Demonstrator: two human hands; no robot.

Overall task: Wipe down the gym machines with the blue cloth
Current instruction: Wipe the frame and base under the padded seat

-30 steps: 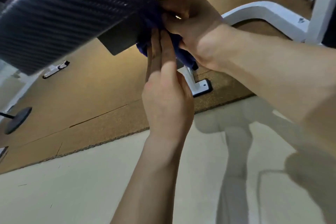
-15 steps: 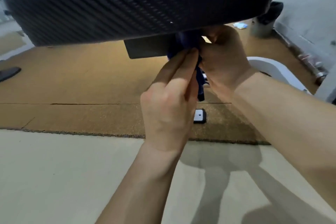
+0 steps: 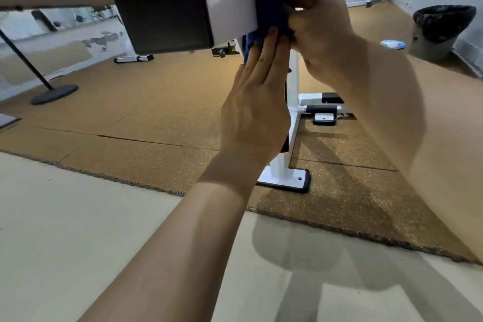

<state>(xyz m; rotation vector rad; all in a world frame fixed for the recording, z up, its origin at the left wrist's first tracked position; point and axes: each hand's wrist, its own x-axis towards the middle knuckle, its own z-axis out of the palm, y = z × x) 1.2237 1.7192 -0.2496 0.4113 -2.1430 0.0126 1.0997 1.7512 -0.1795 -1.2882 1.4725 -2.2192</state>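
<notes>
The left hand [image 3: 254, 112] is raised with its back turned to the camera. Its fingers [image 3: 264, 57] are held straight and close together, and their tips are pressed from below against the blue cloth [image 3: 270, 10]. The right hand [image 3: 321, 34] is set just right of those fingertips, its fingers curled round the cloth. Both bare forearms are stretched forward and up toward the grip, and the left wrist is kept straight.
</notes>
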